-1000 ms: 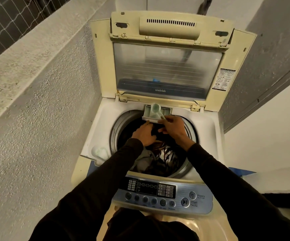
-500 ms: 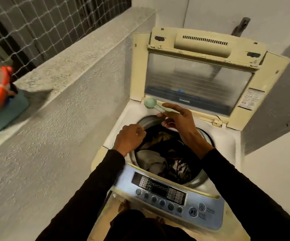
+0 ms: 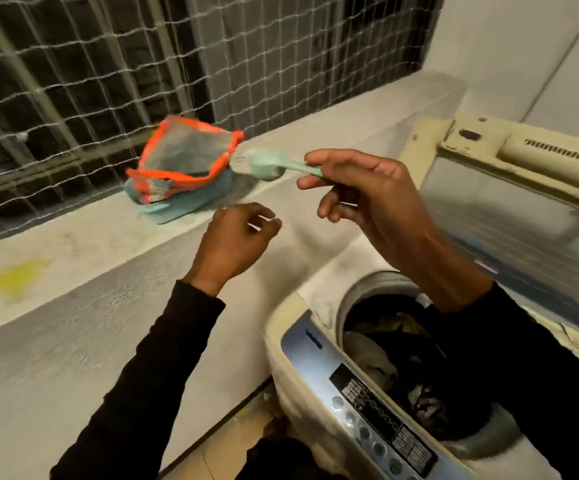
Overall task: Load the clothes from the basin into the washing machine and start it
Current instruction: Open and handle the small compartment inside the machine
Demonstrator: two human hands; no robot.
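Sitting far left on rough concrete ledge: crinkled orange-edged plastic pouch, blurred. Left hand loosely curled, empty. Right hand pinching pale green plastic scoop. Clothes in washing machine drum, partly hidden by sleeve.

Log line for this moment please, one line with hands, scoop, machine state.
right hand: holding green scoop by handle, near orange-edged bag on ledge | left hand: empty, loosely curled | washing machine: lid open, clothes in drum
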